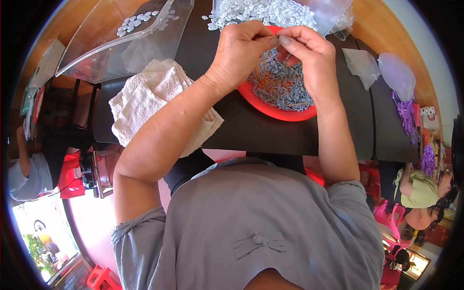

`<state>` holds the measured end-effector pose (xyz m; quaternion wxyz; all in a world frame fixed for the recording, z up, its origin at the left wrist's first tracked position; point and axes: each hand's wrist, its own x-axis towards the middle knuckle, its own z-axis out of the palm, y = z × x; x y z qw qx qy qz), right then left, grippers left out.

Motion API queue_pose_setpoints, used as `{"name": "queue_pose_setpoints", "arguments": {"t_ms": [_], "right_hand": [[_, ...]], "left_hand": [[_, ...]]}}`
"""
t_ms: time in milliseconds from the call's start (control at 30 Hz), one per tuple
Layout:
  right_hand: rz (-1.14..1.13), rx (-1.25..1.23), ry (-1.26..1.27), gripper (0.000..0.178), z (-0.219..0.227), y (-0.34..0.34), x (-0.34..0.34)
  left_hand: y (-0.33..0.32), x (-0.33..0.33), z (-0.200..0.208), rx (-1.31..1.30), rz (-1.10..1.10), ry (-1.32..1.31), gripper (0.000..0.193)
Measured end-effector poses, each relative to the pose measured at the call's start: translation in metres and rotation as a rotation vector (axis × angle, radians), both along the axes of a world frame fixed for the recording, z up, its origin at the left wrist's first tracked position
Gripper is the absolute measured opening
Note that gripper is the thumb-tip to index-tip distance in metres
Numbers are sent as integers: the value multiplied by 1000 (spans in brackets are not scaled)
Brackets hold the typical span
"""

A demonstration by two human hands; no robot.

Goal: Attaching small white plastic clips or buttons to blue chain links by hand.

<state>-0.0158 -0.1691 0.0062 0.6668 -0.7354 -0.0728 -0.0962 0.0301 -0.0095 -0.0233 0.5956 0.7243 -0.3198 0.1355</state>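
Observation:
My left hand (pixel 240 52) and my right hand (pixel 313 54) meet fingertip to fingertip above a red bowl (pixel 276 114). Thumb and fingers are pinched together on both; whatever they hold is too small and too covered to make out. Inside the bowl lie many small, slender blue-grey pieces (pixel 285 89), with some of the red-orange bottom showing between them. Just beyond my hands is a heap of small white oval pieces with holes (pixel 263 12), in a clear plastic container (pixel 331 10).
A folded cream cloth (pixel 145 99) lies left of the bowl on the dark table (pixel 261 137). Behind it stands a clear plastic bin (pixel 104 58), with white pieces (pixel 137 21) near it. Plastic bags (pixel 362 65) lie at right. Other people sit at both sides.

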Motion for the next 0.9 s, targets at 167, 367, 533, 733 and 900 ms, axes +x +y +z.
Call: {"name": "queue_pose_setpoints", "arguments": {"t_ms": [167, 367, 533, 733, 900], "right_hand": [[-78, -943, 2, 14, -2, -23, 7], [38, -1358, 31, 15, 0, -19, 9], [28, -987, -121, 10, -8, -36, 14], [56, -298, 109, 10, 7, -31, 9], [22, -45, 104, 10, -2, -18, 2]], "left_hand": [[2, 1, 6, -176, -113, 578, 8], [3, 5, -1, -126, -214, 696, 10], [-2, 5, -2, -101, -236, 711, 12], [-1, 1, 0, -284, -325, 887, 12], [-2, 0, 0, -409, -373, 967, 13]]}}
